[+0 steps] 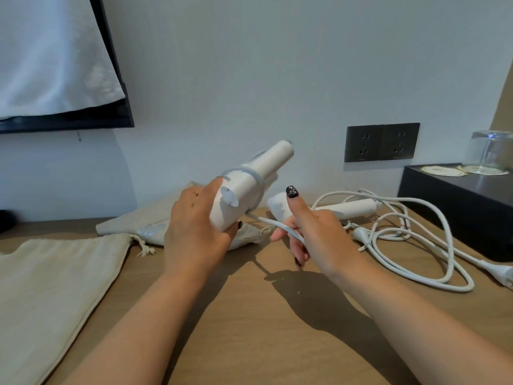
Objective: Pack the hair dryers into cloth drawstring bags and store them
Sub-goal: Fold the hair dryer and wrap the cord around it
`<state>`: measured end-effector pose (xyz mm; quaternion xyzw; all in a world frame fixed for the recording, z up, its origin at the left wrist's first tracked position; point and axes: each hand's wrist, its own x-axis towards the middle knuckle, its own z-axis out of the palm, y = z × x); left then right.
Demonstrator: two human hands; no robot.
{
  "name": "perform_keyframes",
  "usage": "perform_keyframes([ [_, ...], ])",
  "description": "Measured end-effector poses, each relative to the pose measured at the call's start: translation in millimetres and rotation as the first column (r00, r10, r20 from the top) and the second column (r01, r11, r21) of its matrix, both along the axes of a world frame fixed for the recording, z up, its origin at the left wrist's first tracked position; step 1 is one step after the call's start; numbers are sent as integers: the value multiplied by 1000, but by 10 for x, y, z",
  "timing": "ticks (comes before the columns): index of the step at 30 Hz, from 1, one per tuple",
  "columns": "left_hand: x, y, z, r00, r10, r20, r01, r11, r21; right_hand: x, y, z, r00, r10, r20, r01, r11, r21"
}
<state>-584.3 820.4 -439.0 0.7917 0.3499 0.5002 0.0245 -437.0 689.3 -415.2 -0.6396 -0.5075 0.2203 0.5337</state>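
The left hand [194, 218] holds a white hair dryer [249, 187] up; the right hand [311, 232] pinches its cord [277, 226] just beside.

The left grip [197, 218] hides the lower end of the dryer [249, 184]. Behind it, the bag's [144, 218] print is blurred. Far right, a plug [502, 273] is cut off by the edge.

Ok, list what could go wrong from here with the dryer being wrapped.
1. The cord that the right hand feeds may slip off the hair dryer held by the left hand, undoing the loops.
2. It may snag the second dryer and its loose cable lying close by on the table.
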Motion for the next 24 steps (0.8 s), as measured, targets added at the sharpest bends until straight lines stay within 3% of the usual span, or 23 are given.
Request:
perform_keyframes([
  [7, 100, 0, -16, 989, 35, -146, 31, 906, 422, 35, -45, 70, 985, -69, -158, 65, 997, -32],
  [17, 119, -64, 80, 998, -33, -57, 62, 756, 652, 65, -79, 39, 911, -77, -406, 53, 996, -71],
  [24, 112, -118, 134, 988, -154, -12, 122, 735, 667, 187, -64, 52, 818, -47, -573, 31, 999, -37],
])
